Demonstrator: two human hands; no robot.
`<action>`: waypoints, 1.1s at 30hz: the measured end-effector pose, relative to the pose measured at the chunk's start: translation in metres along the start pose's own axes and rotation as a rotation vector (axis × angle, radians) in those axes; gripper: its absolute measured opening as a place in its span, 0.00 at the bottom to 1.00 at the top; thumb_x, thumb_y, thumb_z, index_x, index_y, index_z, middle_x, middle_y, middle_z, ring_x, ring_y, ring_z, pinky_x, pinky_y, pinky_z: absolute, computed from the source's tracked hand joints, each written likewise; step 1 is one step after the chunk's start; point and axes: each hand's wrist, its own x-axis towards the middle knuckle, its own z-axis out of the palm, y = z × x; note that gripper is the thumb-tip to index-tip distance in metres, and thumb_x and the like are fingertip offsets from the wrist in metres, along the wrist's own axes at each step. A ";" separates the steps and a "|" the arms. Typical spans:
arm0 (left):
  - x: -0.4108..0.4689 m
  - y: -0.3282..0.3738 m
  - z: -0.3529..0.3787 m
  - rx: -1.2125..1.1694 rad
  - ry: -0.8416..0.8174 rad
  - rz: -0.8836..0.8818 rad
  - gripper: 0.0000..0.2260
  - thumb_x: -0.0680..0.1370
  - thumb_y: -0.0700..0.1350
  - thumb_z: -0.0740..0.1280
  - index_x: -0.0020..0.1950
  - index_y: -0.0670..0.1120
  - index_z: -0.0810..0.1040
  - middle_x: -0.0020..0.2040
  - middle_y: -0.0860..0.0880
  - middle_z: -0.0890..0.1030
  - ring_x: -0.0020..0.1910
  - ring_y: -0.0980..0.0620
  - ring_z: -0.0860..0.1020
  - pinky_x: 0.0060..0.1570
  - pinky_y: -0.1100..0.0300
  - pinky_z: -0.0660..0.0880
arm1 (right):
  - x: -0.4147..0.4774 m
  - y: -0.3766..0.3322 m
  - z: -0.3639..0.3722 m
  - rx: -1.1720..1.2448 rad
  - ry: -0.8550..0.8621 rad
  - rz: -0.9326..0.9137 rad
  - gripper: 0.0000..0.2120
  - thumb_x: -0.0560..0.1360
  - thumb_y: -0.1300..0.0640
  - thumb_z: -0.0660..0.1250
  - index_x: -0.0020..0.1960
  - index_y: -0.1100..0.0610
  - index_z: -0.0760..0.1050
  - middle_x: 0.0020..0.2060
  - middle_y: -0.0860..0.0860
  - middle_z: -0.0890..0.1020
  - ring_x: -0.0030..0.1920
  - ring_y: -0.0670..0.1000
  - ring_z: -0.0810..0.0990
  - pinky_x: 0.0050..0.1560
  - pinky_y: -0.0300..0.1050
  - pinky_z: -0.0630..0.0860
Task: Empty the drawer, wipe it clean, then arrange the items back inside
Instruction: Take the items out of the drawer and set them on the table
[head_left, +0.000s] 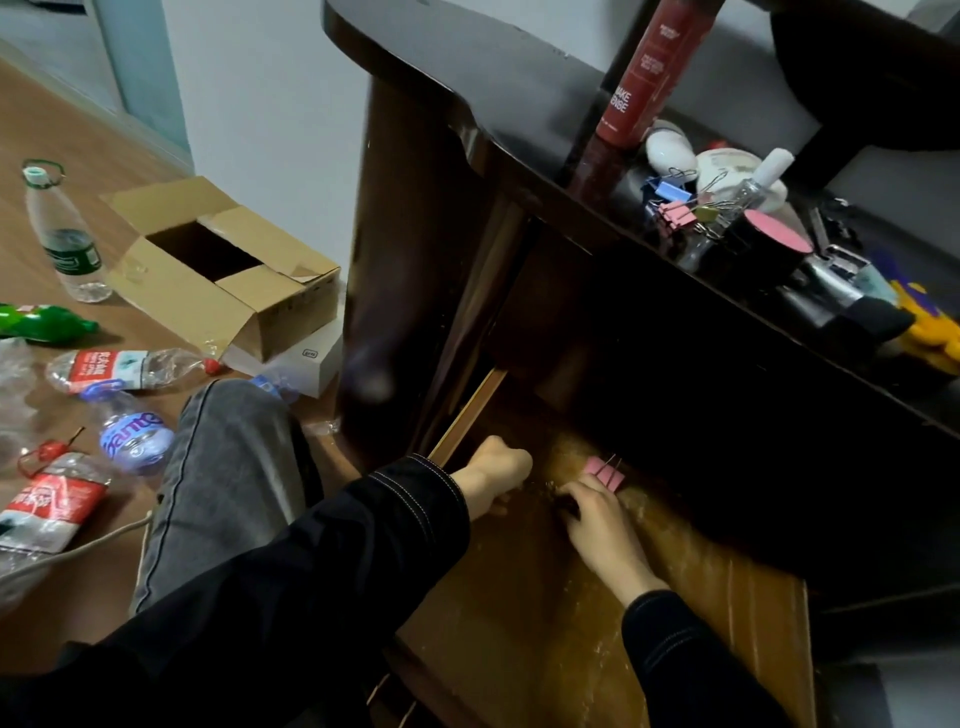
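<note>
Inside drawer (727, 613), clip (602, 474) handles point away.

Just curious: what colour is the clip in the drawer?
The clip is pink; head view shows it.

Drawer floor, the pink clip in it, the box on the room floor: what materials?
The drawer floor looks like wood or wood-grain laminate with a glossy finish: grain streaks and glints. The pink binder clip is likely painted sheet metal, with thin wire handles. The cardboard box is brown corrugated board, matte, with creased flaps.
</note>
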 end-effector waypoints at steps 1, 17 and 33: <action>-0.001 0.000 0.000 -0.030 -0.022 -0.017 0.06 0.80 0.40 0.61 0.44 0.45 0.65 0.45 0.45 0.76 0.42 0.48 0.74 0.41 0.54 0.76 | -0.001 0.000 -0.001 0.018 0.005 0.008 0.10 0.79 0.61 0.68 0.59 0.52 0.80 0.55 0.44 0.75 0.53 0.46 0.78 0.50 0.38 0.78; -0.023 -0.005 0.007 -0.413 -0.339 -0.227 0.13 0.74 0.51 0.74 0.54 0.48 0.75 0.45 0.52 0.80 0.38 0.54 0.77 0.48 0.50 0.80 | -0.039 -0.047 -0.046 0.940 0.019 0.179 0.11 0.76 0.65 0.72 0.55 0.53 0.82 0.46 0.52 0.83 0.41 0.48 0.86 0.37 0.41 0.82; -0.012 -0.005 0.003 -0.606 0.024 -0.386 0.14 0.83 0.45 0.57 0.39 0.42 0.71 0.38 0.45 0.72 0.36 0.50 0.70 0.36 0.60 0.69 | 0.025 -0.038 -0.001 -0.097 -0.066 -0.073 0.22 0.81 0.59 0.65 0.72 0.47 0.67 0.63 0.47 0.68 0.46 0.54 0.80 0.36 0.42 0.72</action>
